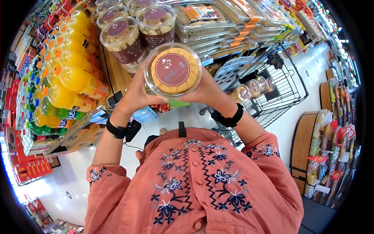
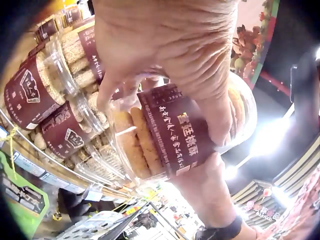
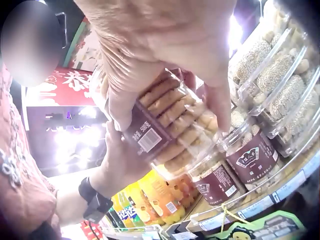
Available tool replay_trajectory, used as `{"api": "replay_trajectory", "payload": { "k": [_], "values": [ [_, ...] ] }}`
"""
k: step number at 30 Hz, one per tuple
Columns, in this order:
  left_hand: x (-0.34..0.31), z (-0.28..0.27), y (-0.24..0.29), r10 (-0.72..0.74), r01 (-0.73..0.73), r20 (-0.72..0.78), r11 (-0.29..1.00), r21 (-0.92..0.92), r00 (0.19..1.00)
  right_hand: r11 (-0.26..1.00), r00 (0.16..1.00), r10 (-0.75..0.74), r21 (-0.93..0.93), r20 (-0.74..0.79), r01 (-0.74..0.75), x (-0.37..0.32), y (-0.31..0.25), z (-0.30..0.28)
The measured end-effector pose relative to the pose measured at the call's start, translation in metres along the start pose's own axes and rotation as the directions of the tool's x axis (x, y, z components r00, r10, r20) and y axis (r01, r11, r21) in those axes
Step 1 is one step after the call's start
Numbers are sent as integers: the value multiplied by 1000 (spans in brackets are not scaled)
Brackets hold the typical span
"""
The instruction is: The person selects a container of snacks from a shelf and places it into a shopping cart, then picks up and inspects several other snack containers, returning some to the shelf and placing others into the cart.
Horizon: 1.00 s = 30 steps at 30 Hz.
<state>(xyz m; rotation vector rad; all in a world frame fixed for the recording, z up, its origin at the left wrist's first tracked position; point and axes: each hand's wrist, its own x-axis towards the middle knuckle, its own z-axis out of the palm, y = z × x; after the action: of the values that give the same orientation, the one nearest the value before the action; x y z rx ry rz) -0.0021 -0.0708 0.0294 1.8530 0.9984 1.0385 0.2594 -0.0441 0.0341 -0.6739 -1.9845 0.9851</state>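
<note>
Both hands hold one clear plastic jar of round golden cookies (image 1: 173, 74), its lid with a maroon label facing up in the head view. My left hand (image 1: 134, 95) grips the jar's left side, thumb toward me. On the opposite side my right hand (image 1: 210, 91) curls round it. A maroon paper band (image 2: 175, 130) wraps the jar's wall in the left wrist view. Cookies stacked inside (image 3: 172, 117) show through the plastic in the right wrist view, beside a barcode. Just beyond the jar stand similar tubs with maroon labels (image 1: 122, 43) on the wooden shelf.
Orange drink bottles (image 1: 74, 66) line the display's left side. Flat clear boxes of snacks (image 1: 202, 19) are stacked at the back. A black wire shopping cart (image 1: 272, 89) at right carries several jars (image 1: 251, 87). Farther right is a wood-sided snack stand (image 1: 306, 136).
</note>
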Motion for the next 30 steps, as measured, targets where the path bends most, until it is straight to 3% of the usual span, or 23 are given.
{"api": "replay_trajectory", "payload": {
  "k": [2,7,13,19,23,25,28,30],
  "values": [
    [5,1,-6,86,-83,-18,985,153,996,999,998,-28,-29,-54,26,-3,5,1],
    [13,11,0,38,-34,-31,993,116,999,992,990,-64,-115,-126,50,-8,22,-3],
    [19,18,4,-108,106,13,989,105,994,947,986,-142,-301,-91,109,-7,24,-17],
    [23,26,9,-150,149,1,980,131,989,942,978,-177,-307,-113,135,-13,26,-27],
    [26,33,21,-69,71,-33,995,71,997,986,990,-101,-141,-100,86,-14,26,-34],
    [28,36,33,-174,171,-38,983,-67,984,1000,999,-2,-1,-46,1,-13,25,-42],
    [26,43,35,-245,234,-33,951,-202,969,915,961,236,301,147,-271,-5,13,-56],
    [28,41,39,-284,270,-36,939,-215,958,900,949,232,323,214,-293,0,10,-70]
  ]
}}
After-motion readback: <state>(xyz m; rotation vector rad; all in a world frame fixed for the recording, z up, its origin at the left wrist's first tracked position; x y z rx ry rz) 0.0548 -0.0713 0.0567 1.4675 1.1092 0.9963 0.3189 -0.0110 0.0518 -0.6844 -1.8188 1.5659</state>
